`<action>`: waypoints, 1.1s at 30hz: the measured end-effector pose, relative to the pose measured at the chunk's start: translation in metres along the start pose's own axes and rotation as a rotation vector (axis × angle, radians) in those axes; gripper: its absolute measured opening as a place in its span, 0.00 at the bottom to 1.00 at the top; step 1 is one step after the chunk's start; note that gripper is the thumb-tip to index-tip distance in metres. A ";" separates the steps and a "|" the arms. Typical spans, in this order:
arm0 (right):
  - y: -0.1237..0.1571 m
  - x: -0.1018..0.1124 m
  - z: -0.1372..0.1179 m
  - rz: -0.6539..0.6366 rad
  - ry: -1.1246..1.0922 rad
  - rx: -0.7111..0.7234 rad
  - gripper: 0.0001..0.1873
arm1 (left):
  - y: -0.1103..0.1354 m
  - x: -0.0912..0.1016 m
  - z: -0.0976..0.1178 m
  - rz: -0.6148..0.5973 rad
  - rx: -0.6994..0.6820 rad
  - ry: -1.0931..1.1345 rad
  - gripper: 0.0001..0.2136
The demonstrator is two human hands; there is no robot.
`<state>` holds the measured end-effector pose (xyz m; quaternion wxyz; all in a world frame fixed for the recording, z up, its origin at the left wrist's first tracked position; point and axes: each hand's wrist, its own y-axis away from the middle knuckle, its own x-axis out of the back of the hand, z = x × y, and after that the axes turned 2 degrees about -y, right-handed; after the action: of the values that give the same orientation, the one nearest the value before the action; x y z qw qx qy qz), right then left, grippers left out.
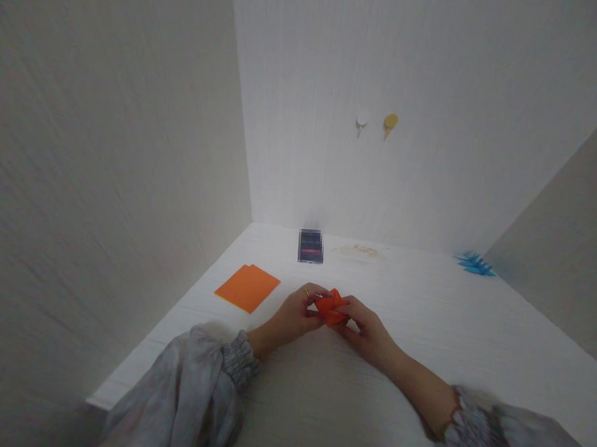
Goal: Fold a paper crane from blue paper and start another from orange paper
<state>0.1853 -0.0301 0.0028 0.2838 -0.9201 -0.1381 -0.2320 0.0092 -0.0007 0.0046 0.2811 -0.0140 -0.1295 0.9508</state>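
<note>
A small folded orange paper piece (331, 306) is held just above the white table (424, 303), between both hands. My left hand (296, 315) pinches its left side, fingers closed, a ring on one finger. My right hand (366, 327) grips its right and lower side, fingers curled round it. Both forearms in grey patterned sleeves reach in from the bottom of the view.
A stack of flat orange paper sheets (248, 287) lies to the left of the hands. A dark phone (311, 245) lies near the back wall. A blue folded paper figure (475, 263) sits at the far right. Two round hooks (362, 119) hang on the wall.
</note>
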 end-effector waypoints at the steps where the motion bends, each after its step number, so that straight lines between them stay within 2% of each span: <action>1: 0.000 0.000 0.001 0.007 0.002 -0.005 0.08 | 0.000 0.000 -0.001 -0.002 0.006 0.007 0.18; 7: 0.000 0.000 0.006 0.027 -0.044 0.022 0.07 | -0.003 0.000 0.000 0.051 0.032 0.054 0.18; 13: 0.000 0.003 0.002 0.052 -0.059 -0.047 0.09 | -0.004 -0.002 0.006 0.048 0.099 0.177 0.15; 17: 0.001 0.002 0.003 0.101 -0.119 -0.070 0.08 | -0.004 -0.002 0.007 0.058 0.016 0.102 0.10; 21: 0.000 0.002 0.003 0.101 -0.187 -0.062 0.08 | -0.003 0.001 0.007 0.097 -0.136 -0.164 0.03; 23: 0.000 0.002 0.004 0.086 -0.202 -0.038 0.08 | -0.002 0.002 0.007 0.089 -0.158 -0.232 0.03; 31: 0.001 0.003 0.008 -0.015 0.019 0.099 0.15 | 0.000 0.001 0.005 0.047 -0.157 -0.220 0.07; 33: 0.001 0.004 0.009 -0.008 0.032 0.125 0.16 | 0.000 0.001 0.006 0.038 -0.139 -0.147 0.09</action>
<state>0.1922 -0.0255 -0.0026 0.3421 -0.8961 -0.1513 -0.2389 0.0073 -0.0015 0.0108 0.2510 0.0338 -0.2153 0.9431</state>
